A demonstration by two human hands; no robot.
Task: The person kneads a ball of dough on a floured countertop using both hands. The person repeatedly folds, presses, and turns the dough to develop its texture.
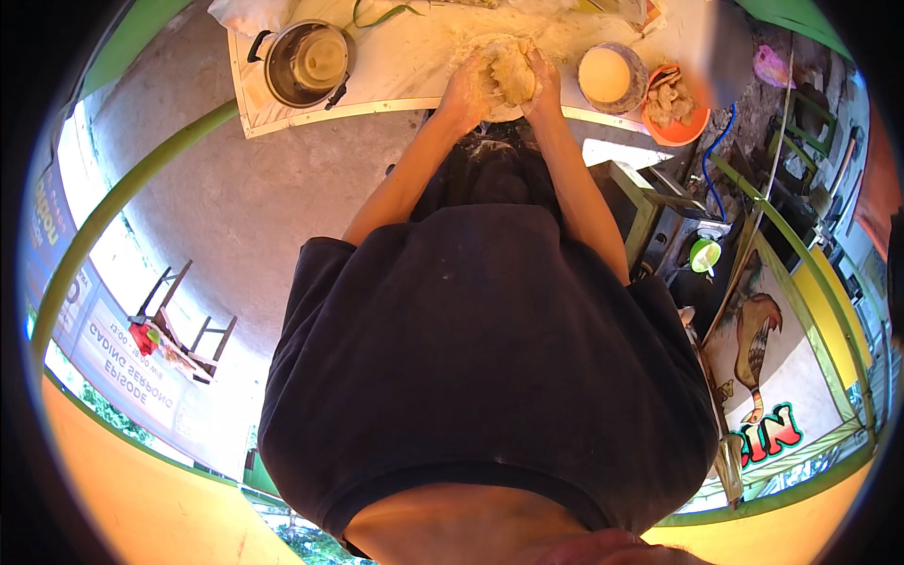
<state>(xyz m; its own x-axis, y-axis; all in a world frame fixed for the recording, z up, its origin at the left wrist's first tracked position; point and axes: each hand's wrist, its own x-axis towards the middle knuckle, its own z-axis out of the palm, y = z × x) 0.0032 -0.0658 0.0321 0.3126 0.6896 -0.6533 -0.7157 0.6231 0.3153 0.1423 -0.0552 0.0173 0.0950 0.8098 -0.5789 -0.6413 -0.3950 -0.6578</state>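
Both my hands are at the front edge of a light table [395, 95], on either side of a lump of pale, crumbly dough or floury mixture [510, 70]. My left hand [466, 88] presses against one side of the lump, its fingers partly covered in flour. My right hand [544, 78] is curled against the other side. Loose flour lies around the lump on the tabletop. A round tub of pale yellowish liquid or batter [605, 75] stands beside my right hand. Past it, an orange bowl [681, 133] holds several pale, battered-looking pieces [669, 99].
A metal pot [282, 78] with dark handles stands at the table's left end, near a plastic bag [251, 14]. A green strip [388, 15] lies at the back. A wooden stand [628, 191] and a blue hose [708, 169] are at right; green poles flank me.
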